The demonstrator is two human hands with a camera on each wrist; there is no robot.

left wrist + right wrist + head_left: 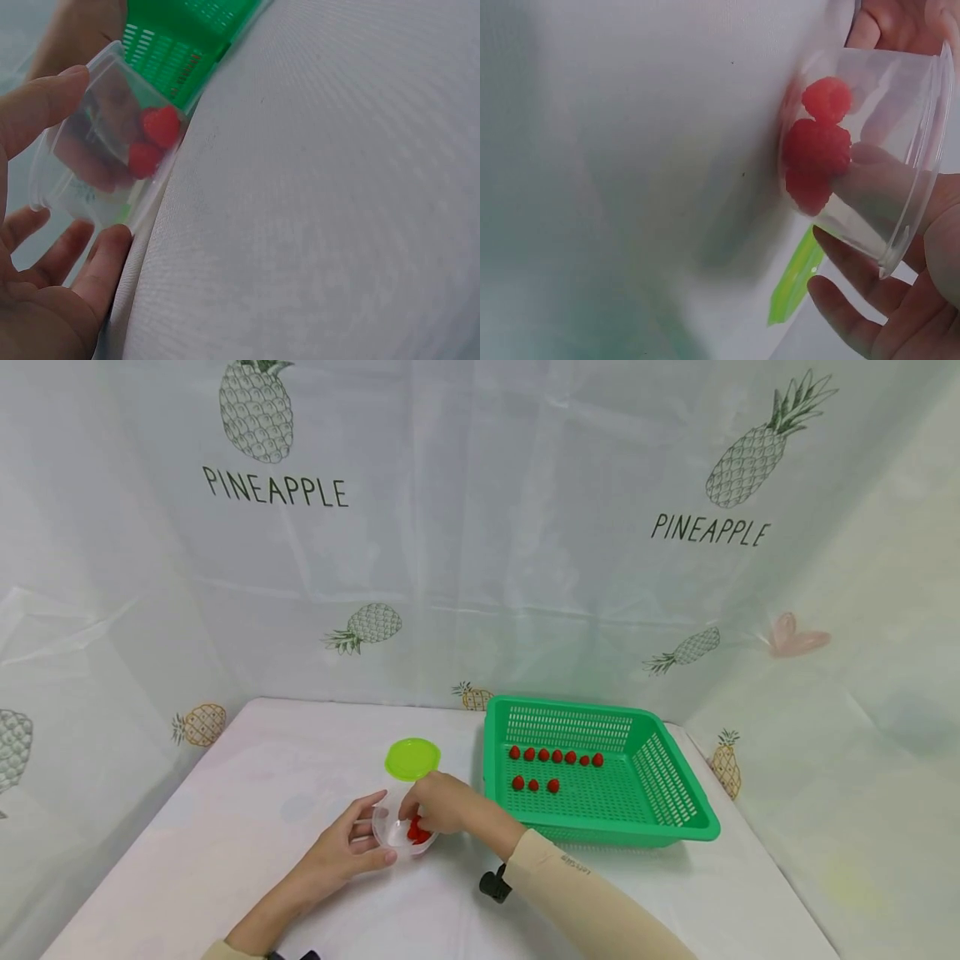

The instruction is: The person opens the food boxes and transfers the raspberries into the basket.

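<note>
A clear plastic tub stands on the table with a few raspberries at its bottom, on the side toward the basket. My left hand holds the tub from the left, its thumb at the near side and its fingers round the far left side. From above, my right hand reaches into the tub; one of its digits touches the raspberries, while other fingers show loosely bent beyond the tub wall in the right wrist view. Its fingertips are partly hidden in the head view. Behind the tub lies a light green lid.
A green perforated basket sits on the table to the right. Inside, several raspberries form a row near the back, with three more in front. A pineapple-print sheet hangs behind the white-covered table.
</note>
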